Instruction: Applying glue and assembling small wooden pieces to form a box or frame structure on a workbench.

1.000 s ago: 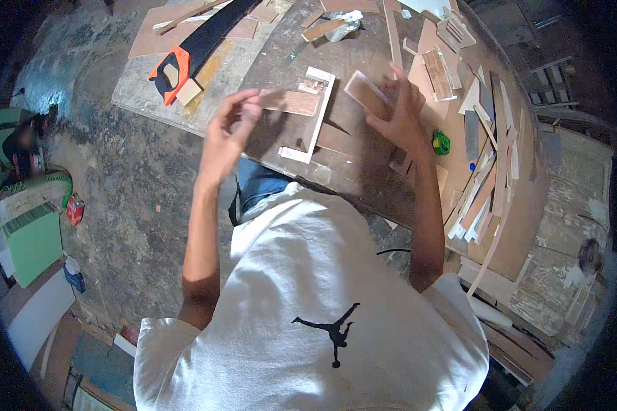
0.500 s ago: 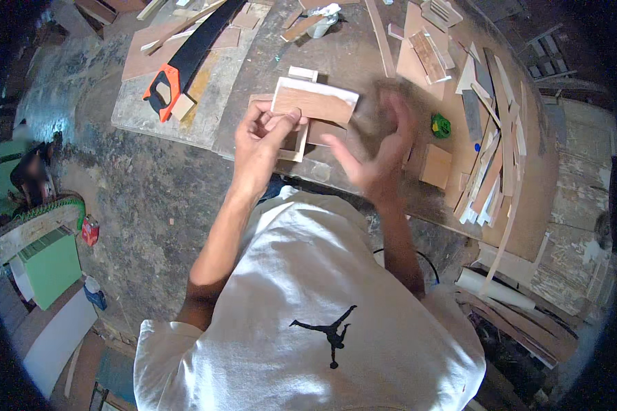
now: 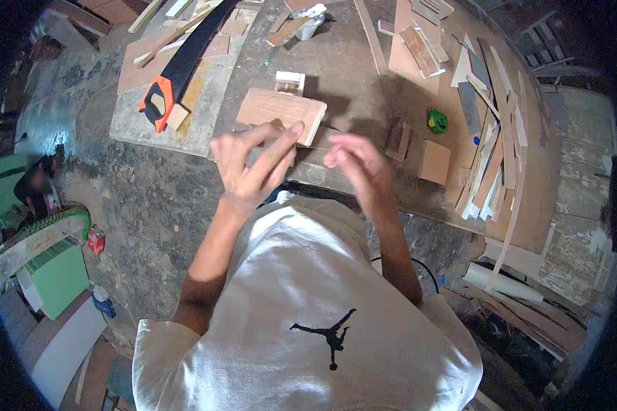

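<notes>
A small rectangular wooden panel (image 3: 277,104) with pale edges is in front of me over the workbench, its brown face up. My left hand (image 3: 250,164) is at its near edge, with thumb and finger against it; the fingers underneath are hidden. Just right of the panel hovers my right hand (image 3: 365,175), apart from it, fingers bent and slightly blurred, with nothing visible in them. Behind the panel sits a small pale-edged wooden block (image 3: 291,83).
An orange-handled handsaw (image 3: 159,103) lies on the left of the workbench (image 3: 349,68). A whitish cup (image 3: 310,27) stands at the back. To the right are a square wood piece (image 3: 434,162), a green object (image 3: 437,121) and a pile of wood strips (image 3: 490,161). A person (image 3: 34,181) is far left.
The wooden panel has come lower and left, and its face has turned. My left hand has shifted its fingers along the near edge. My right hand has drawn in and its fingers have bent.
</notes>
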### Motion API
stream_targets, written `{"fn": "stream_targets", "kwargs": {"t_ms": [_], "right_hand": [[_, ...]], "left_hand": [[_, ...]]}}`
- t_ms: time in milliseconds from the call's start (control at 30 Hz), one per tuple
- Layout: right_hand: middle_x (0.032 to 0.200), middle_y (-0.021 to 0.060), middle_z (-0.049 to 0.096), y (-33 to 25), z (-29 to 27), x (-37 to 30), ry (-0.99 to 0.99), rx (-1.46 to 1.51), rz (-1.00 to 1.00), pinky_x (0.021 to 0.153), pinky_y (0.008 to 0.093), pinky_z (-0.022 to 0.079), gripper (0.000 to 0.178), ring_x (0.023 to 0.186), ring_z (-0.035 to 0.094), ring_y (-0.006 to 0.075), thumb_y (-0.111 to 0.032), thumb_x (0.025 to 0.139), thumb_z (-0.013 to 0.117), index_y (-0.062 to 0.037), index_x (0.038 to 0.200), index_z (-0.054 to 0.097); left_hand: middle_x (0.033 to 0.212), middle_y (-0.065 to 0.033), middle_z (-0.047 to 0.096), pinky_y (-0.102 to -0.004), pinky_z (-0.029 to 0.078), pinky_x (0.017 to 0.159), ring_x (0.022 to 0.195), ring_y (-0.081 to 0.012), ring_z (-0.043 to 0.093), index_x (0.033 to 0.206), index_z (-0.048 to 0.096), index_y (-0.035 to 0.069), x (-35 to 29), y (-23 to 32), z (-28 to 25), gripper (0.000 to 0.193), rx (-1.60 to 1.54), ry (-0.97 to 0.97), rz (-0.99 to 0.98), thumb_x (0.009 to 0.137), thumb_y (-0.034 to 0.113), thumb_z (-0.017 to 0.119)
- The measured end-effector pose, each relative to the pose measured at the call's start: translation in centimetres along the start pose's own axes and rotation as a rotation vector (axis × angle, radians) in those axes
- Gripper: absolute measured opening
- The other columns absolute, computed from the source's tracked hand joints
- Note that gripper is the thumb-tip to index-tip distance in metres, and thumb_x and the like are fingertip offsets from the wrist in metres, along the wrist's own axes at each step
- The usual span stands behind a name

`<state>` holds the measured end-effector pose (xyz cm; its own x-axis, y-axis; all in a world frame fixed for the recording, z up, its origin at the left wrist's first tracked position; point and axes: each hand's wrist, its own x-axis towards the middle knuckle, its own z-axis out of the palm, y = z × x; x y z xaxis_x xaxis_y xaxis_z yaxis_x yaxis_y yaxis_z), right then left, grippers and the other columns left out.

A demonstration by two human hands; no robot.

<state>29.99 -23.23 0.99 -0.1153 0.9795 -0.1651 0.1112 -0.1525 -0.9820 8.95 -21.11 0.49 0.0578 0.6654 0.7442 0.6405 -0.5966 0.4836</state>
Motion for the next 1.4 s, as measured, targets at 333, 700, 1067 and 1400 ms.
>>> {"fn": "stream_targets", "kwargs": {"t_ms": [333,700,1067,1400], "right_hand": [[0.098,0.0149,0.066,0.0,5.4,2.2,0.446,-0.463,-0.644,0.076,0.0383,0.054,0.038,0.09,0.067,0.0309,0.002,0.074,0.077,-0.0011,0.11,0.064],[0.092,0.0128,0.071,-0.6,5.6,4.9,0.534,-0.371,-0.523,0.077,0.0366,0.053,0.026,0.084,0.07,0.0276,-0.006,0.082,0.075,-0.0032,0.107,0.069],[0.095,0.0095,0.074,5.4,-1.0,3.4,0.111,0.032,0.217,0.081,0.0278,0.054,0.034,0.085,0.07,0.0157,-0.022,0.089,0.074,0.0051,0.11,0.07],[0.1,0.0114,0.073,5.2,-0.4,3.8,0.018,0.038,0.279,0.084,0.0294,0.055,0.037,0.088,0.07,0.0174,-0.022,0.091,0.072,0.0072,0.113,0.069]], "left_hand": [[0.08,-0.0003,0.054,-0.0361,0.029,0.079,0.079,-0.0189,0.052,0.098,0.07,0.012,3.7,2.0,2.2,0.025,0.163,-0.046,-0.148,0.076,0.019,0.081],[0.086,0.0012,0.067,-0.0366,0.03,0.085,0.086,-0.0186,0.058,0.094,0.071,0.013,4.9,1.7,3.7,0.02,0.115,0.01,-0.222,0.081,0.024,0.08],[0.1,-0.0084,0.069,-0.0371,0.039,0.098,0.096,-0.0237,0.062,0.107,0.07,0.008,-3.8,-3.5,-2.4,0.018,-0.163,-0.177,-0.689,0.091,0.017,0.07],[0.126,-0.0034,0.057,-0.0429,0.03,0.1,0.12,-0.0266,0.047,0.123,0.063,0.015,-7.1,-2.6,-1.2,0.046,-0.025,-0.504,-0.349,0.084,0.035,0.077]]}}
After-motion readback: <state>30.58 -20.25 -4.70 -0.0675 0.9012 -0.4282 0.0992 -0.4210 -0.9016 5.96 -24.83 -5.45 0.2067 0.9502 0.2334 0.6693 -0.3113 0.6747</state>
